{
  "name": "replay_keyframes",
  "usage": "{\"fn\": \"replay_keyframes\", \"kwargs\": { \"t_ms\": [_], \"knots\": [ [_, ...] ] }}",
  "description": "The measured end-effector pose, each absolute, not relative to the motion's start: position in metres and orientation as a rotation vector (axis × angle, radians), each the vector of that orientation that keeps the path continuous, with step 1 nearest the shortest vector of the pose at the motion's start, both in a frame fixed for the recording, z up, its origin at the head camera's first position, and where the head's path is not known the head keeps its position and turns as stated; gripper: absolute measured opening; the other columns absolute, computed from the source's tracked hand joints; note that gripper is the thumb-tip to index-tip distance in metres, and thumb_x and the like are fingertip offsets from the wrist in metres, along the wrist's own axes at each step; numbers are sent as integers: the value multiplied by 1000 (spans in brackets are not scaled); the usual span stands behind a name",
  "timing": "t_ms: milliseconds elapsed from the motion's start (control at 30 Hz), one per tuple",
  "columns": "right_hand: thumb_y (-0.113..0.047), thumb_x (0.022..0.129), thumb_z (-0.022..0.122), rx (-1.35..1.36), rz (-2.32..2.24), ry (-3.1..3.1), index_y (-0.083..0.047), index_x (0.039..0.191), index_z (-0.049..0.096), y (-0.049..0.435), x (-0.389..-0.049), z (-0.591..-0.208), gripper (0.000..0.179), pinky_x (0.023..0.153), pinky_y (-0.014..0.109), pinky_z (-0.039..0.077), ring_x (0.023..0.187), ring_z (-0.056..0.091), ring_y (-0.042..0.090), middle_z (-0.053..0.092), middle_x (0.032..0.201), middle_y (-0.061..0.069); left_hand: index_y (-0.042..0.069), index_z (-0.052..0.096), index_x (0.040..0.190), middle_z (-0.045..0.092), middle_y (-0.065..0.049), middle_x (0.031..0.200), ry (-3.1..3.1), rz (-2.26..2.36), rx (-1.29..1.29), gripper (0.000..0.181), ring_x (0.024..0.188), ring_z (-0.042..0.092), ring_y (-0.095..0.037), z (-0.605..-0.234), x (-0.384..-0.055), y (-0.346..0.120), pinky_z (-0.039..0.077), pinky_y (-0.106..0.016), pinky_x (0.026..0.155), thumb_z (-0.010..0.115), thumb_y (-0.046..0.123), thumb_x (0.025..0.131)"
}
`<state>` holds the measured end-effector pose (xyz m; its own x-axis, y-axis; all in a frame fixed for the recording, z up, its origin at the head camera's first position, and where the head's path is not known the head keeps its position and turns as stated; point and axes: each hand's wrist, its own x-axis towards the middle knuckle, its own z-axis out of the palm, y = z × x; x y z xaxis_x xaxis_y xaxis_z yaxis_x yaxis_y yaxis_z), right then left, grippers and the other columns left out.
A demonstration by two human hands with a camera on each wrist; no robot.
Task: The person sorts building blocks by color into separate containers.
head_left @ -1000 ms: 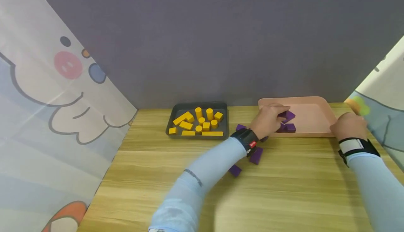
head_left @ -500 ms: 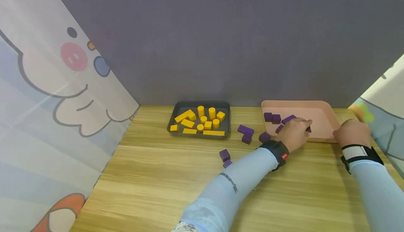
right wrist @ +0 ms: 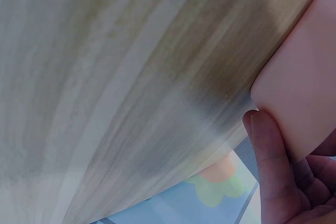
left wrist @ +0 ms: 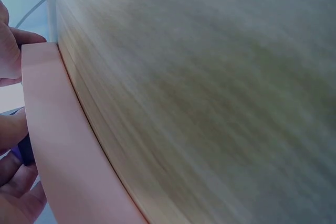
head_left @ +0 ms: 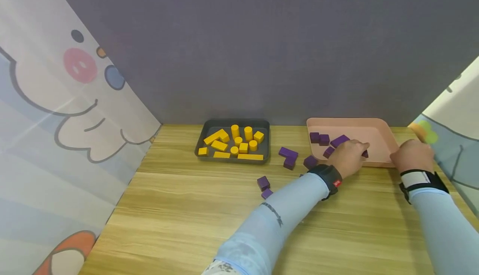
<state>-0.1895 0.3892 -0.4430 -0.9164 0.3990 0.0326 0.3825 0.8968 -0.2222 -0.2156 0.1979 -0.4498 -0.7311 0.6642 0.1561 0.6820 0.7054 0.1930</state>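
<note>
My left hand [head_left: 346, 158] reaches over the front rim of the pink tray [head_left: 368, 126]. It pinches a small purple block [head_left: 365, 154] between thumb and fingers, low inside the tray; the left wrist view shows part of this block [left wrist: 24, 150] behind the tray wall. My right hand [head_left: 413, 157] grips the tray's near right corner, thumb outside the wall, as the right wrist view shows. Several purple blocks lie in the tray's left part, among them a longer block [head_left: 339, 141] and a cube [head_left: 314, 137].
More purple blocks lie loose on the wooden table [head_left: 179, 208], such as a bar [head_left: 288, 152] left of the tray and a cube [head_left: 263, 182] closer in. A dark grey tray [head_left: 199, 145] of yellow blocks stands left. A grey wall [head_left: 239, 50] rises behind.
My left hand has moved right across the pink tray, from its left part to near the middle, with the fingers low inside. My right hand keeps its grip on the tray corner.
</note>
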Motion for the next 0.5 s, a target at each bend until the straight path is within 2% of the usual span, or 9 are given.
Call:
{"fn": "replay_keyframes", "kwargs": {
  "t_ms": [133,300,500],
  "knots": [
    [-9,87,60,-628,334,-2983,8,57,59,389,-191,-443,34,67,58,46,76,59,54,61,58,22,30,57,149,65,16,142,-2842,-400,-1104,46,129,59,6,-451,-216,198,42,-4,105,65,35,104],
    [-9,87,60,-640,355,-2989,9,59,60,389,-191,-444,33,71,61,46,78,59,55,61,58,22,30,61,146,68,17,136,-2862,-426,-1086,43,121,63,6,-453,-217,197,45,-4,101,65,37,103],
    [-9,86,59,-613,331,-2996,9,59,59,391,-192,-442,33,66,59,47,75,60,54,61,60,24,30,65,141,70,17,133,-2847,-454,-1108,37,120,64,5,-450,-218,191,46,-5,100,63,37,105]
  ]
}}
